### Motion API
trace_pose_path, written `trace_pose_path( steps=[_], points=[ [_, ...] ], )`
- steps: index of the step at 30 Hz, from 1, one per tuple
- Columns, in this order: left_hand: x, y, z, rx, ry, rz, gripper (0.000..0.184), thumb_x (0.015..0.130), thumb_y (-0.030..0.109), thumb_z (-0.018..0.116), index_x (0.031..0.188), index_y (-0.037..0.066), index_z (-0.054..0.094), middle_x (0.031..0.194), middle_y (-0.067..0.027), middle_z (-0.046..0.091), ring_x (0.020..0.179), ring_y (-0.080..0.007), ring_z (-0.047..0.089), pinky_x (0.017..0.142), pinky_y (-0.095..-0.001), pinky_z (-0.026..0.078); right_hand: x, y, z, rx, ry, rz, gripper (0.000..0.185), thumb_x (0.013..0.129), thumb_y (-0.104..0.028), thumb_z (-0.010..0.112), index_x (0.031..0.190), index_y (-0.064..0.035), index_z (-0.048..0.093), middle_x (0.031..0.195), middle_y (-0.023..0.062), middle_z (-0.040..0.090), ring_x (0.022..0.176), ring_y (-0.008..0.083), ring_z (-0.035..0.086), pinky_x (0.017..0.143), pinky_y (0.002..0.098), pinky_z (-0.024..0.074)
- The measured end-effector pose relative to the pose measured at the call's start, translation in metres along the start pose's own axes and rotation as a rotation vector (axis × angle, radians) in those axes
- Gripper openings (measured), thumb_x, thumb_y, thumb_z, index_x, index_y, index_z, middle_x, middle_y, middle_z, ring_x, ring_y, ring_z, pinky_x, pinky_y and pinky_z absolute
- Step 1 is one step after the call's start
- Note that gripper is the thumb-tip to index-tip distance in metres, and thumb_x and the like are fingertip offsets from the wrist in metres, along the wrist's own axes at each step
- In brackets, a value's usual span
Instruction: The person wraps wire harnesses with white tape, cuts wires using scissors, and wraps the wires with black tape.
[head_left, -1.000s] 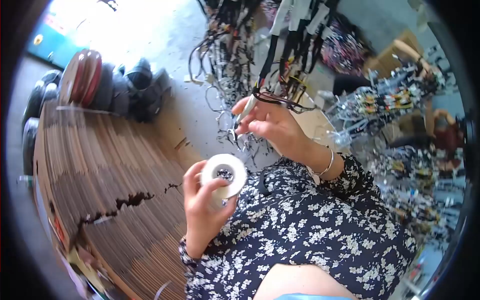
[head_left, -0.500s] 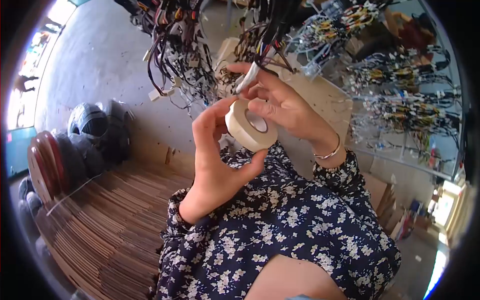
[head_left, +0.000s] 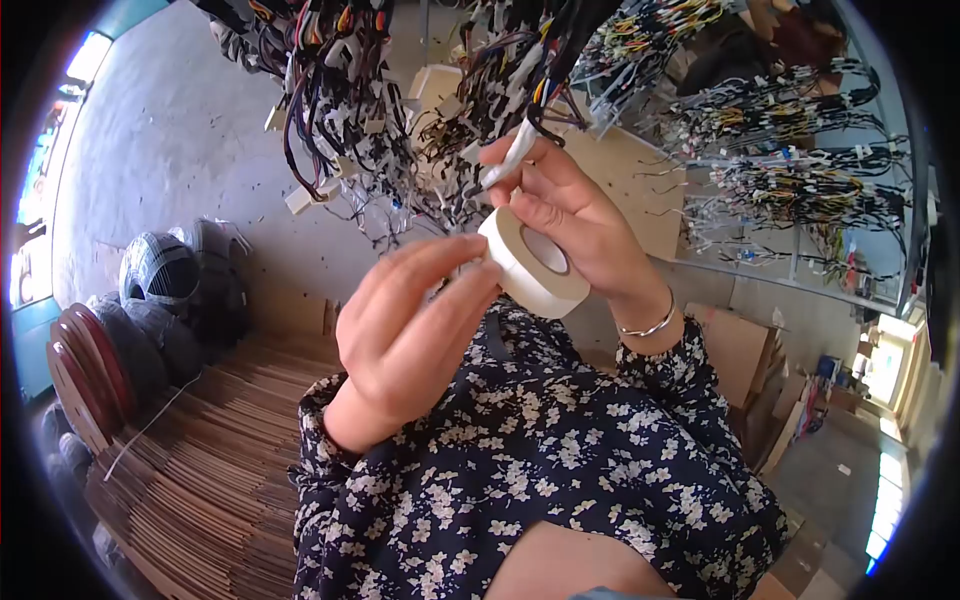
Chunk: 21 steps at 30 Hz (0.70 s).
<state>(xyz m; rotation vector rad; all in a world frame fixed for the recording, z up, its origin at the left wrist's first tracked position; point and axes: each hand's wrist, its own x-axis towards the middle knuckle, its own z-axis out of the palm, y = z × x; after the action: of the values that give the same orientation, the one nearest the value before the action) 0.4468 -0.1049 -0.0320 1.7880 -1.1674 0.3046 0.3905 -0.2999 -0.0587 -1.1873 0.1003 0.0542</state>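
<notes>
A roll of white tape (head_left: 530,278) is tilted in front of my body, its round core facing right. My left hand (head_left: 405,335) is closed, its fingertips pinched at the roll's left edge; whether they grip the loose end of the tape, I cannot tell. Above the roll, my right hand (head_left: 580,225) has its fingers curled around the white-wrapped end of a wire harness (head_left: 515,155). The right thumb lies close to the roll's upper rim. Dark and coloured wires run upward from the wrapped end.
Bundles of wires with connectors (head_left: 350,110) hang ahead, and more wire bundles (head_left: 800,160) hang on a rack at the right. Flattened cardboard (head_left: 230,450) is stacked at the lower left. Beside it are a brown reel (head_left: 80,370) and dark wrapped coils (head_left: 160,270).
My left hand has gone from spanning the roll, thumb underneath, to pinching its left edge. The roll has shifted right and slightly down. My right hand still holds the wrapped harness.
</notes>
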Motion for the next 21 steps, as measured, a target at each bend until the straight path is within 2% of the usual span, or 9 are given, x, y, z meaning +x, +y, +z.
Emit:
trace_pose_path(
  steps=[2, 5, 9, 11, 14, 15, 17, 18, 21],
  points=[
    [0.001, -0.005, 0.004, 0.129, 0.025, 0.179, 0.027, 0.069, -0.001, 0.073, 0.095, -0.006, 0.069, 0.094, -0.0179, 0.069, 0.083, -0.0282, 0.070, 0.068, -0.0321, 0.058, -0.001, 0.000, -0.002, -0.002, 0.004, 0.005, 0.035, 0.104, -0.014, 0.048, 0.138, -0.0056, 0.043, 0.106, 0.0028, 0.052, 0.079, 0.0033, 0.051, 0.063, 0.0182, 0.0434],
    [0.000, -0.003, 0.004, 0.203, -0.008, 0.220, 0.025, 0.070, -0.002, 0.072, 0.094, -0.007, 0.069, 0.094, -0.0188, 0.069, 0.082, -0.0285, 0.070, 0.067, -0.0316, 0.058, -0.003, -0.002, -0.003, -0.004, 0.013, 0.025, 0.034, 0.104, -0.015, 0.048, 0.137, -0.0071, 0.044, 0.106, 0.0029, 0.051, 0.079, 0.0033, 0.051, 0.062, 0.0176, 0.0431],
    [0.004, -0.003, 0.001, 0.050, -0.056, 0.087, 0.018, 0.073, -0.007, 0.067, 0.091, -0.007, 0.066, 0.093, -0.0176, 0.067, 0.080, -0.0302, 0.069, 0.066, -0.0340, 0.058, -0.004, -0.002, -0.002, -0.055, 0.043, 0.007, 0.033, 0.104, -0.015, 0.048, 0.136, -0.0080, 0.045, 0.106, 0.0022, 0.050, 0.078, 0.0029, 0.049, 0.062, 0.0168, 0.0426],
    [0.004, -0.005, 0.003, 0.026, -0.036, 0.073, 0.021, 0.072, -0.007, 0.069, 0.093, -0.006, 0.064, 0.094, -0.0168, 0.066, 0.079, -0.0306, 0.069, 0.067, -0.0355, 0.058, -0.005, -0.004, -0.002, -0.041, 0.046, 0.044, 0.038, 0.102, -0.016, 0.053, 0.138, -0.0065, 0.044, 0.109, 0.0011, 0.052, 0.092, 0.0048, 0.049, 0.077, 0.0193, 0.0423],
    [0.003, -0.002, 0.005, 0.029, 0.010, 0.062, 0.023, 0.070, -0.007, 0.070, 0.091, -0.004, 0.063, 0.093, -0.0161, 0.066, 0.079, -0.0303, 0.068, 0.067, -0.0342, 0.057, -0.007, -0.007, -0.002, -0.002, 0.025, 0.098, 0.041, 0.100, -0.017, 0.055, 0.138, -0.0057, 0.044, 0.113, 0.0010, 0.053, 0.100, 0.0064, 0.049, 0.086, 0.0208, 0.0420],
    [0.002, -0.001, 0.004, -0.025, 0.020, -0.009, 0.022, 0.070, -0.008, 0.069, 0.090, -0.004, 0.062, 0.093, -0.0164, 0.066, 0.078, -0.0302, 0.068, 0.067, -0.0335, 0.056, -0.007, -0.007, -0.001, 0.011, 0.012, 0.111, 0.041, 0.100, -0.016, 0.055, 0.138, -0.0056, 0.044, 0.114, 0.0012, 0.053, 0.101, 0.0067, 0.049, 0.087, 0.0209, 0.0419],
    [-0.001, 0.001, 0.004, -0.135, 0.043, -0.151, 0.020, 0.071, -0.009, 0.068, 0.088, -0.003, 0.062, 0.091, -0.0169, 0.065, 0.077, -0.0301, 0.068, 0.067, -0.0321, 0.055, -0.006, -0.004, 0.002, -0.055, 0.000, 0.057, 0.036, 0.102, -0.016, 0.052, 0.136, -0.0069, 0.046, 0.107, 0.0009, 0.052, 0.093, 0.0049, 0.050, 0.076, 0.0190, 0.0437],
    [-0.005, 0.000, 0.007, -0.263, 0.064, -0.294, 0.013, 0.076, -0.009, 0.065, 0.086, -0.003, 0.060, 0.095, -0.0154, 0.066, 0.076, -0.0257, 0.067, 0.068, -0.0290, 0.052, -0.005, -0.002, 0.002, -0.091, -0.007, 0.029, 0.033, 0.103, -0.015, 0.051, 0.135, -0.0076, 0.047, 0.104, 0.0007, 0.051, 0.090, 0.0041, 0.050, 0.071, 0.0180, 0.0447],
    [-0.012, 0.006, 0.012, -0.984, 0.240, -0.971, 0.007, 0.081, -0.003, 0.064, 0.086, -0.002, 0.060, 0.101, -0.0128, 0.066, 0.084, -0.0211, 0.065, 0.076, -0.0272, 0.050, -0.004, 0.005, 0.004, -0.175, -0.007, -0.097, 0.034, 0.103, -0.017, 0.052, 0.135, -0.0075, 0.047, 0.103, 0.0007, 0.051, 0.092, 0.0045, 0.051, 0.074, 0.0184, 0.0447]
  ],
)
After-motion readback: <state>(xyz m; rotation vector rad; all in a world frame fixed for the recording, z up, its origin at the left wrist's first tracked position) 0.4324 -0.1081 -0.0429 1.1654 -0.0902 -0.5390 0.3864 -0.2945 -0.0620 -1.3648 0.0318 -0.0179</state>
